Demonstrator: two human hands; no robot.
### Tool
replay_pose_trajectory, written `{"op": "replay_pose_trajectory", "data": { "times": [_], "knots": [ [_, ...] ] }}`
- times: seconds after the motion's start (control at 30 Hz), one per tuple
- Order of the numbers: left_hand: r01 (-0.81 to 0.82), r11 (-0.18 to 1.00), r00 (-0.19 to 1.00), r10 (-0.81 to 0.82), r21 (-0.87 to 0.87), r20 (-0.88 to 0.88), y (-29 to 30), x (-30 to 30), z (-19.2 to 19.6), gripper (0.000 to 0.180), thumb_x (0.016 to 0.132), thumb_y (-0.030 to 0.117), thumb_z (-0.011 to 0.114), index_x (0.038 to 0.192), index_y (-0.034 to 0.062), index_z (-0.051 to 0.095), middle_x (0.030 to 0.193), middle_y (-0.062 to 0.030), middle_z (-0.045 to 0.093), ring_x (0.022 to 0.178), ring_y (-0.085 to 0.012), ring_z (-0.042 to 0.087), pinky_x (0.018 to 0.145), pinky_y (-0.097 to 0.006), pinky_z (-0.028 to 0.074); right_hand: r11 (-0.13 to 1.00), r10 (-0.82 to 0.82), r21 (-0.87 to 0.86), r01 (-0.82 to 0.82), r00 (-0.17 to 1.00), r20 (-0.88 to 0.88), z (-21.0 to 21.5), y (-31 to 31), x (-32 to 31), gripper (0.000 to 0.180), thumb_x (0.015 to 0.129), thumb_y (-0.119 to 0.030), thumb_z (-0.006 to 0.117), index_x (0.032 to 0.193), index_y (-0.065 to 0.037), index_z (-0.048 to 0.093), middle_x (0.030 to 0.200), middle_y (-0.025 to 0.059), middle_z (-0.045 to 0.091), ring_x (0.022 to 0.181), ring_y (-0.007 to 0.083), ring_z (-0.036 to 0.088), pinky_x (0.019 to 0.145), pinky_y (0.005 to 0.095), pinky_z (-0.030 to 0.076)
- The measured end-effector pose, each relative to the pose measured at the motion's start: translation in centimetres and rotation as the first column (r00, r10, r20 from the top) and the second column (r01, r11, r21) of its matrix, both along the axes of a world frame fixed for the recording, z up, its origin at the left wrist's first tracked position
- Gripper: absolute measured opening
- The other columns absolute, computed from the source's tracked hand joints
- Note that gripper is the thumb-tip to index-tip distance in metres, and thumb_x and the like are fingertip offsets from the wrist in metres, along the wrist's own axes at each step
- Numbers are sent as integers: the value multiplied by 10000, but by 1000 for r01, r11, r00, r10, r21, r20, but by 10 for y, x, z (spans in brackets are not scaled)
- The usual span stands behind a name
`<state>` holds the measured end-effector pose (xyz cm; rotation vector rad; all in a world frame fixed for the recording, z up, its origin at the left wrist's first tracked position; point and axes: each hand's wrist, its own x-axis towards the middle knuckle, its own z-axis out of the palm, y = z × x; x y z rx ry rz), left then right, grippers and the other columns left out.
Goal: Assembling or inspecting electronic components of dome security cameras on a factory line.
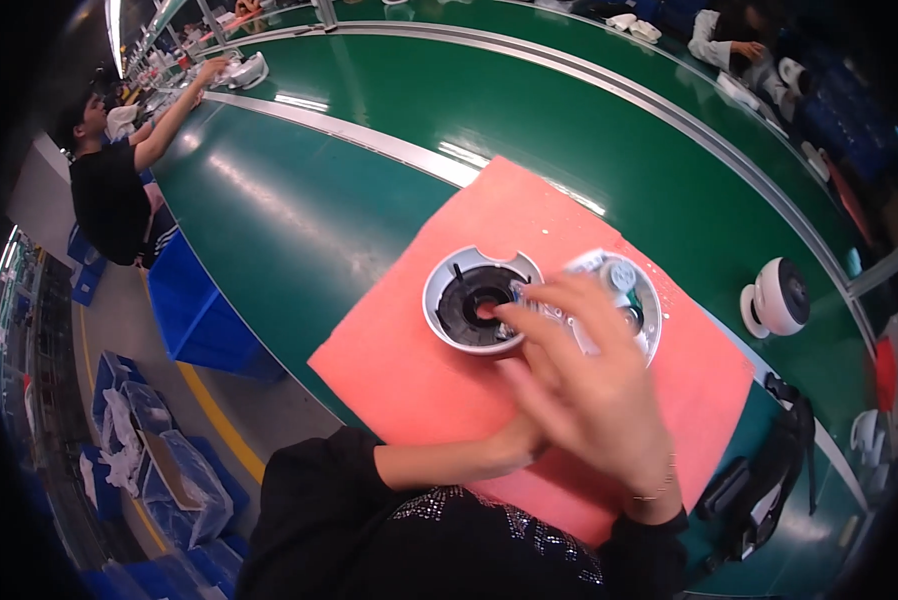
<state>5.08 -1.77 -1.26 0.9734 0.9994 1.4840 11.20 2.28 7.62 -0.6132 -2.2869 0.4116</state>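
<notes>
My right hand (599, 370) reaches over the work from the lower right, fingers stretched forward and apart, somewhat blurred. Its fingertips are at the right side of a round white housing (432, 312) with a black ringed inside (459, 322). I see nothing clearly held in them. Most of my left hand (527, 437) is hidden beneath the right one; only its wrist side shows, so its fingers cannot be made out. Right of the housing sits a second round white shell (652, 318) with a silvery cylindrical part (621, 276) inside, partly covered by my right hand.
Both shells lie on a pink mat (389, 370) on a green table (299, 190). A white ball-shaped device (777, 298) stands at the right, near a black strap (791, 440). Blue bins (204, 310) flank the left edge. A co-worker (114, 190) reaches across at far left.
</notes>
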Motion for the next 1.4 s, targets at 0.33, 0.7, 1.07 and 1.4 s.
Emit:
{"op": "replay_pose_trajectory", "data": {
  "times": [0.33,0.7,1.07,1.4],
  "knots": [
    [481,875,771,-396,49,-498,-36,-24,-67,604,848,161,551,1331,47,206,1315,-104,341,1167,-196,399,964,-317,322,994,47,61,-87,879,474,-79,-19,-35,291,654,-111,543,929,-14,545,673,71,493,671,189,513,592,306,440],
    [378,844,745,-521,-379,-417,-38,-165,29,227,861,99,459,978,-41,595,853,-108,638,852,-166,608,770,-291,465,959,-183,276,66,887,424,-95,-21,-47,418,717,-175,537,1118,-77,474,1012,148,513,961,274,520,912,442,343],
    [298,854,954,-250,-427,165,24,-162,-10,459,914,302,360,1280,25,377,1249,-93,456,1097,-182,474,918,-345,382,998,-50,53,40,979,196,-98,-15,-36,434,690,-77,542,1110,8,474,1133,173,510,1001,274,527,931,415,375],
    [428,903,886,-411,37,-216,32,-106,36,538,727,115,705,1159,41,393,1090,-69,498,1021,-171,511,900,-312,432,864,-6,-435,-253,859,-513,-71,-23,48,595,694,2,574,1152,-58,199,1156,158,356,1056,200,421,898,345,352]
  ]
}}
